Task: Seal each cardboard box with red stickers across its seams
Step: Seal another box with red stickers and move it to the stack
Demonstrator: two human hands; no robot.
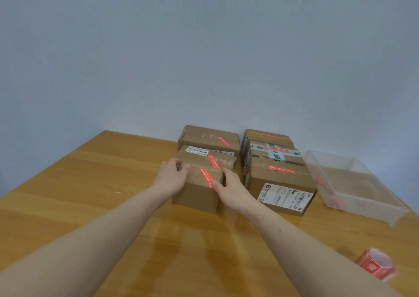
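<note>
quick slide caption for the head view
Both hands, left hand and right hand, grip the nearest cardboard box, red sticker across its seam.

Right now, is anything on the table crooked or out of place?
Nothing serious. The red stickers on the left stack run diagonally across the seams, and the sticker roll lies on its side near the table edge.

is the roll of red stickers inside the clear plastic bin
No, the roll of red stickers lies on the wooden table near its front edge, well apart from the clear plastic bin.
</note>
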